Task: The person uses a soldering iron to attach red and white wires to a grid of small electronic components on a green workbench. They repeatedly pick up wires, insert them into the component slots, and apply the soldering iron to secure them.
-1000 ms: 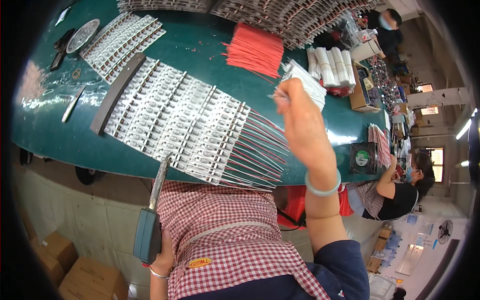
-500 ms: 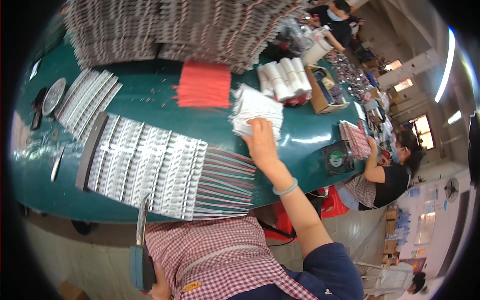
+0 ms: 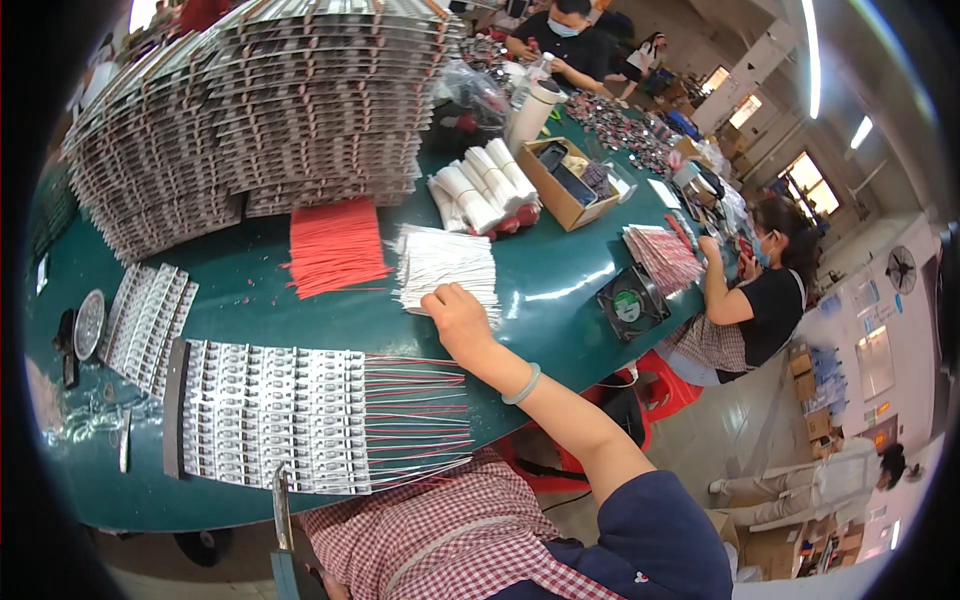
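So the right hand [image 3: 458,318] is stretched out over the green tabletop [image 3: 560,285], fingers curled down onto the near edge of the loose bundle of thin white wires [image 3: 445,268]. Can't really tell if anything is pinched between them or if they're just resting on top. That bundle sits just right of the flat pile of thin red wires [image 3: 336,247] and just beyond the row of white circuit strips with red and white leads sticking out [image 3: 300,415].

The left hand is basically out of sight at the bottom edge, so no idea how its fingers sit. Near it there's a soldering iron with a blue handle [image 3: 283,540], tip pointing up toward the strips.

Risks I see: those white wires are loose, so a sloppy grab could fan them out or drag extras along. The forearm hangs right above the leads on the strips and could bend them. And that iron is close to the checked apron [image 3: 440,530].
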Action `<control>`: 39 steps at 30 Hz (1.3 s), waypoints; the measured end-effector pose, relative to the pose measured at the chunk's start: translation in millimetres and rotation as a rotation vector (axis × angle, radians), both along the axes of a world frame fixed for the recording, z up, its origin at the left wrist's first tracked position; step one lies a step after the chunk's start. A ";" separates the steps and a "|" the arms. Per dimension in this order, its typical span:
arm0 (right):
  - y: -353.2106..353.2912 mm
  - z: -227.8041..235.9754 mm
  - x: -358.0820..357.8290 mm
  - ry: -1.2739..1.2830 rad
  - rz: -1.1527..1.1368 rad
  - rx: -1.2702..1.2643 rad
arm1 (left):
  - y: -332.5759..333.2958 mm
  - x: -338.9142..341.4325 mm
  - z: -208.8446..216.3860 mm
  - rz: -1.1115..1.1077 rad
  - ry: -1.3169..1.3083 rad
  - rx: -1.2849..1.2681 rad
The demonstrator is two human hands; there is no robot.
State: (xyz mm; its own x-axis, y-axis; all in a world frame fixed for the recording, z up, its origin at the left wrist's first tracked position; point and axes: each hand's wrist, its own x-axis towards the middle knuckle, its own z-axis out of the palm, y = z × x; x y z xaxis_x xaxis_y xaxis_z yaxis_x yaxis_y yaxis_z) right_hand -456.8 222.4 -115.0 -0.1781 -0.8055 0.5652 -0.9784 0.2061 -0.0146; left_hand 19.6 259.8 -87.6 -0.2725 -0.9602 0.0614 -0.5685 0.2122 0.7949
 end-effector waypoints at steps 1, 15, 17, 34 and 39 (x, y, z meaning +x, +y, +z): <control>0.1 0.6 -1.1 -0.020 0.019 -0.008 | -1.9 -0.2 0.7 -0.006 -0.008 -0.005; 0.6 58.2 3.5 0.063 0.035 0.264 | -2.5 -1.1 13.1 -0.029 -0.102 0.000; -4.2 83.4 11.7 0.171 0.059 0.411 | 0.9 2.4 18.6 -0.002 -0.116 0.022; -14.8 90.7 114.2 -0.247 0.413 0.189 | 16.8 3.5 3.4 0.259 0.740 0.367; -7.6 69.4 177.7 -0.523 0.558 0.142 | 16.6 11.0 14.1 0.179 0.633 0.365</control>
